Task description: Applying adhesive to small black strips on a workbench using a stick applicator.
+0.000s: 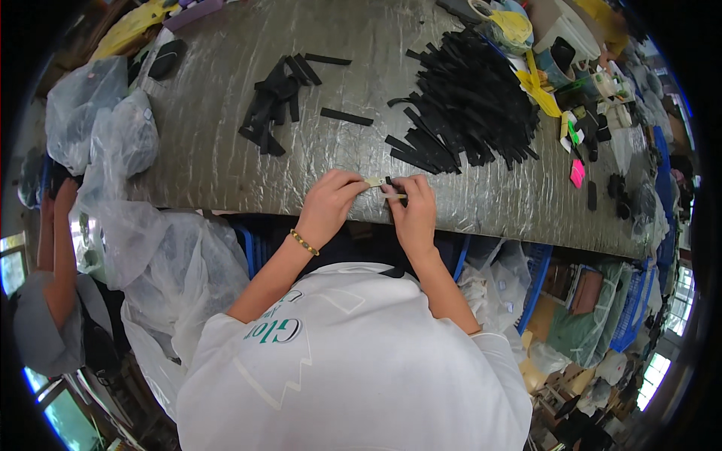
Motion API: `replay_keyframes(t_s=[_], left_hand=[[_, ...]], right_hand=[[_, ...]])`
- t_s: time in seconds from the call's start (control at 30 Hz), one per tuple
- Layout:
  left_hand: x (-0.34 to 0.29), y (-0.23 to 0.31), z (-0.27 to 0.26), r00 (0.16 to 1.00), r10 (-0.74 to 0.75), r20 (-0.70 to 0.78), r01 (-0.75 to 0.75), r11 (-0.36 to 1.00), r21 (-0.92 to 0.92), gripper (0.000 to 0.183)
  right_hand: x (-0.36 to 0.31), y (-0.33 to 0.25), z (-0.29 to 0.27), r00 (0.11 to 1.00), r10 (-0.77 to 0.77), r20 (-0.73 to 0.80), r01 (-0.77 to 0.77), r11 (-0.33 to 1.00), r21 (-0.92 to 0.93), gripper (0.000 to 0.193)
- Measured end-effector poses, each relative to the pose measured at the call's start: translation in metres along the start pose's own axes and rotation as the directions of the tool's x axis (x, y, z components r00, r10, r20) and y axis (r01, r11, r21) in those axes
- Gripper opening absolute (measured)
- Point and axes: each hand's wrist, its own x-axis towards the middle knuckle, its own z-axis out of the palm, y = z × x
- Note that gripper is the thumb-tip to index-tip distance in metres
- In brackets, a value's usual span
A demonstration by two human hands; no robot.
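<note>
At the table's near edge my left hand [329, 201], with a beaded bracelet at its wrist, pinches a small pale flat piece [374, 182]. Close against it, my right hand [415, 209] is closed at the fingertips on a thin pale stick-like piece [393, 195]; its kind is too small to make out. A short black bit [389, 180] shows between the two hands. Just beyond them lies a big heap of black strips [474, 101]. One single black strip [347, 116] rests left of the heap, and a smaller pile of strips [272, 101] sits farther left.
Clear plastic bags [113, 120] crowd the table's left end. Containers and tools, among them a white bucket [564, 30] and yellow scissors [538, 86], stand at the far right. Blue crates [535, 282] are under the table. Another person's arm [62, 248] shows at the left.
</note>
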Motion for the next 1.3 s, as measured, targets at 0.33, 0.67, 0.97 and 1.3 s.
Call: replay_keyframes(t_s=[0.33,0.67,0.97,1.3], left_hand=[[0.005,0.002,0.004,0.999,0.011,0.039,-0.010,1.000,-0.023,0.027],[0.008,0.004,0.003,0.998,0.042,0.046,-0.045,0.997,0.069,0.029],[0.007,0.003,0.008,0.995,0.087,0.041,-0.091,0.985,0.144,0.028],[0.007,0.002,0.008,0.994,0.102,0.042,-0.108,0.982,0.153,0.027]], right_hand=[[0.000,0.001,0.000,1.000,0.026,0.000,-0.025,0.999,0.036,0.014],[0.024,0.005,-0.036,0.991,0.115,0.075,-0.133,0.936,0.327,0.024],[0.020,0.005,-0.023,0.959,0.175,0.223,-0.249,0.894,0.371,0.019],[0.022,0.004,-0.020,0.946,0.233,0.225,-0.306,0.870,0.386,0.018]])
